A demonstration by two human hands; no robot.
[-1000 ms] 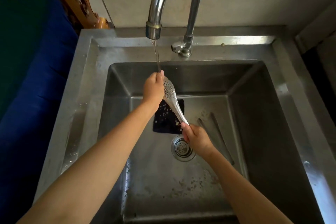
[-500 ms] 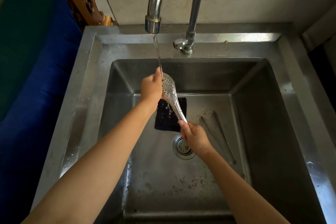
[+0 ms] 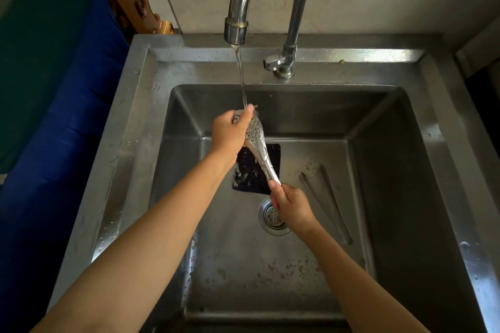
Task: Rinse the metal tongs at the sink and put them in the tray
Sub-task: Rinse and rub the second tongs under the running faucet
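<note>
While the thin stream (image 3: 241, 76) is falling from the faucet (image 3: 236, 8), you are holding the metal tongs (image 3: 259, 150) slanted over the middle of the sink (image 3: 140, 143), clear of its floor, with the perforated head tilted up into the water and the handle end pointing down toward the drain (image 3: 272, 217). Your left hand (image 3: 228, 131) is curling round the head, thumb lying across the holes. I judge this is for rubbing it clean just where the water is landing. Your right hand (image 3: 293, 208) is clamping the handle end, steadying the tool so the runoff is draining down its length. Both hands are thus closed on the tongs, well apart from each other at opposite ends. Beneath them a dark mat (image 3: 244, 176) is lying on the basin floor, and a second long utensil (image 3: 326, 197) is resting to the right of the drain. The tray is not showing anywhere in view, so the putting-away step is not yet beginning. Compared with a second ago, the tongs are staying under the stream at much the same slant and your right hand is keeping its grip. Your left hand is now reaching further over the tip, leaving a bit of perforated edge peeking out on its left.
</note>
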